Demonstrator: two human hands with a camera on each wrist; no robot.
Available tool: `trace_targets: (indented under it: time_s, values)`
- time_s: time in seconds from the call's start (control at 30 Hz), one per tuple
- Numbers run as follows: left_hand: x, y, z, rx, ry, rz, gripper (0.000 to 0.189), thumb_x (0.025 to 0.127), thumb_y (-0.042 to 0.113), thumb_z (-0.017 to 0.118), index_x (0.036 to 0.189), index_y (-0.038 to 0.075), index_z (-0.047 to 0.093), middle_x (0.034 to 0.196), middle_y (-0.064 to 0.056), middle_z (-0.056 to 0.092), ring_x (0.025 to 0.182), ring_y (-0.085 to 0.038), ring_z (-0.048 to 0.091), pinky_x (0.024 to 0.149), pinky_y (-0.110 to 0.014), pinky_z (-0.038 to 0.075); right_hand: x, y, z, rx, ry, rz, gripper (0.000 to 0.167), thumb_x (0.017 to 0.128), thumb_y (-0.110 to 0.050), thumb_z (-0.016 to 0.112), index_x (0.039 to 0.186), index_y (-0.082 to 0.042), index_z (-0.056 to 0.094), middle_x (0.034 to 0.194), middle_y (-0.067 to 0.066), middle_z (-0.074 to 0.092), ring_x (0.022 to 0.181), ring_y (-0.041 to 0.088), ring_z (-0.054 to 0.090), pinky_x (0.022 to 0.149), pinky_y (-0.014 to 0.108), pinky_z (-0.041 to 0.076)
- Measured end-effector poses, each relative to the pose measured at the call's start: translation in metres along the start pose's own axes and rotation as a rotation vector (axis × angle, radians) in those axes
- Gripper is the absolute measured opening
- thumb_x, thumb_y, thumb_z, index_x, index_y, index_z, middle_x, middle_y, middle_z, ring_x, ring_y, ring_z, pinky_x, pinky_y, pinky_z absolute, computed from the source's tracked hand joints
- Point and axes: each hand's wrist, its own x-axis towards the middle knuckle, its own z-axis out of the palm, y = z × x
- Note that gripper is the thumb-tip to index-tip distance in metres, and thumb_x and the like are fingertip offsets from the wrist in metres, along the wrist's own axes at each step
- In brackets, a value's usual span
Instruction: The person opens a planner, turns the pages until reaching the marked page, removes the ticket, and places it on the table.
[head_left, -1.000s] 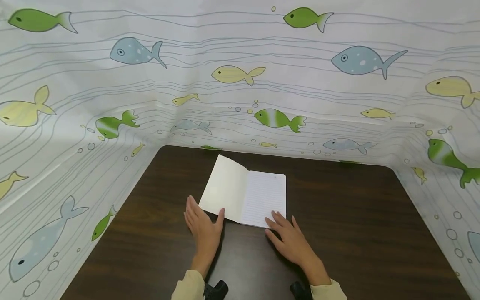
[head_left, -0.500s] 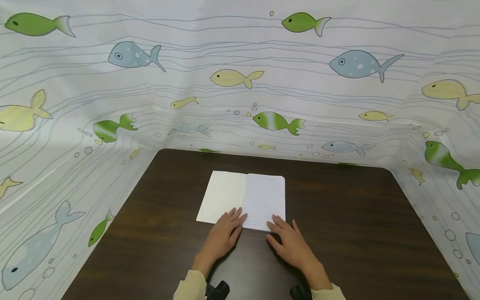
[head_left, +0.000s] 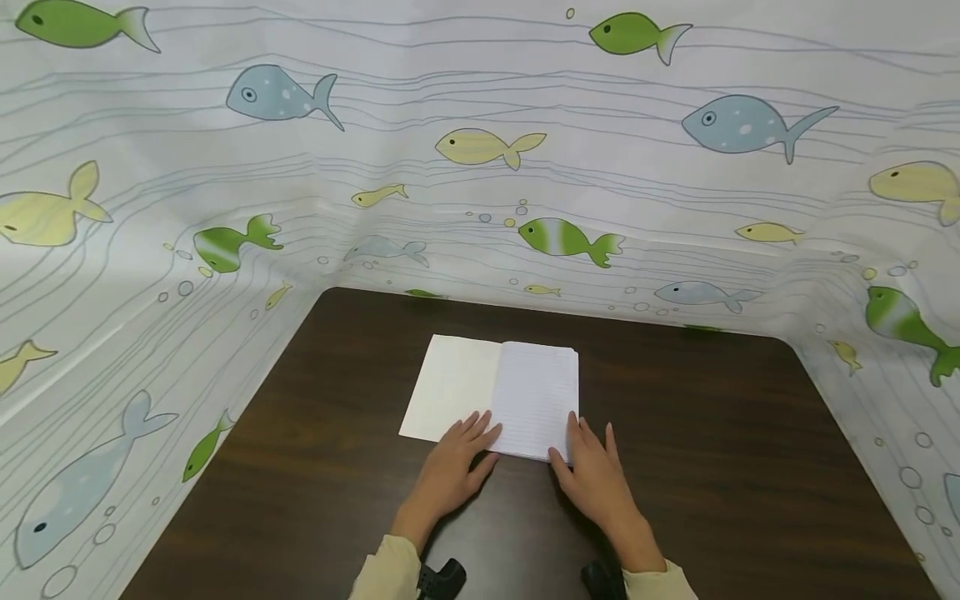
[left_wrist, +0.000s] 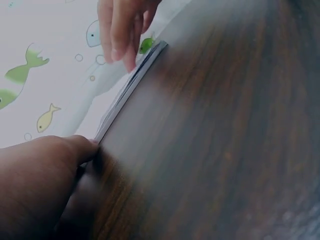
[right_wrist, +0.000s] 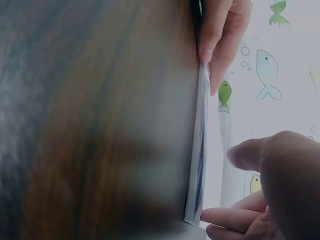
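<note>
An open notebook [head_left: 536,387] lies on the dark wooden table, with a plain cream inside cover [head_left: 453,383] on the left and a lined page on the right. My left hand [head_left: 452,468] rests flat over the lower middle, fingers extended across the fold; in the left wrist view its thumb [left_wrist: 75,149] touches the notebook's near edge. At the lower right corner is my right hand [head_left: 596,479], its fingers mostly straight along the page's side. The right wrist view shows its fingertips [right_wrist: 215,217] right at the corner and the thumb [right_wrist: 245,152] raised above the page.
Dark wood-grain table [head_left: 697,450] surrounds the notebook. A white sheet [head_left: 390,50] printed with fish and wavy lines stands along the back and both sides. Black wrist devices [head_left: 442,579] sit under the cream sleeves [head_left: 386,571].
The cream cover, tilted up a second ago, now lies flat. My left hand has moved right from its outer edge to the fold. My right hand has shifted to the page's right corner.
</note>
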Motion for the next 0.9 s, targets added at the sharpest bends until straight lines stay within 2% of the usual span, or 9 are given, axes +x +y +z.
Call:
trace_targets:
  time_s: [0.27,0.47,0.6,0.7,0.8,0.9]
  values:
    - [0.002,0.001,-0.002,-0.048,0.031,-0.004,0.047,0.100,0.026,0.069,0.144,0.012,0.063,0.154,-0.011,0.052,0.147,-0.029,0.043,0.122,-0.045,0.031,0.004,-0.003,0.004,-0.022,-0.013,-0.018,0.059,0.104,-0.020,0.062,0.145,0.019,0.044,0.146,0.032,0.053,0.140,0.042,0.049,0.118,0.070,0.020]
    - [0.002,-0.001,-0.001,-0.106,0.105,-0.010,0.060,0.095,0.027,0.077,0.147,0.006,0.058,0.149,-0.015,0.057,0.142,-0.031,0.050,0.117,-0.046,0.040,0.007,-0.005,0.010,0.020,-0.022,-0.050,0.054,0.105,-0.016,0.059,0.145,0.017,0.046,0.148,0.031,0.051,0.141,0.040,0.049,0.119,0.067,0.023]
    - [0.002,-0.001,0.002,-0.158,0.152,-0.061,0.072,0.093,0.030,0.080,0.152,0.002,0.050,0.148,-0.015,0.057,0.138,-0.032,0.054,0.110,-0.047,0.046,0.010,-0.006,0.014,0.048,-0.023,-0.086,0.051,0.104,-0.013,0.059,0.144,0.017,0.048,0.148,0.030,0.052,0.139,0.041,0.050,0.118,0.065,0.028]
    - [0.003,-0.001,0.005,-0.173,0.178,-0.097,0.073,0.093,0.031,0.079,0.152,0.000,0.048,0.144,-0.015,0.061,0.133,-0.032,0.058,0.108,-0.048,0.049,0.011,-0.006,0.016,0.077,-0.030,-0.114,0.049,0.103,-0.010,0.059,0.143,0.016,0.050,0.146,0.030,0.054,0.138,0.042,0.051,0.117,0.063,0.032]
    - [0.005,-0.002,0.007,-0.171,0.227,-0.096,0.072,0.092,0.023,0.080,0.151,-0.003,0.047,0.134,-0.016,0.067,0.127,-0.033,0.062,0.104,-0.048,0.051,0.012,-0.006,0.017,0.111,-0.063,-0.122,0.049,0.103,-0.010,0.059,0.144,0.016,0.050,0.147,0.030,0.053,0.139,0.043,0.050,0.118,0.061,0.032]
    - [0.007,-0.004,0.007,-0.204,0.303,-0.085,0.073,0.088,0.007,0.081,0.150,-0.006,0.044,0.129,-0.020,0.066,0.119,-0.033,0.066,0.099,-0.047,0.054,0.012,-0.005,0.016,0.186,-0.123,-0.049,0.058,0.106,-0.021,0.057,0.151,0.012,0.042,0.155,0.028,0.044,0.146,0.042,0.041,0.120,0.058,0.028]
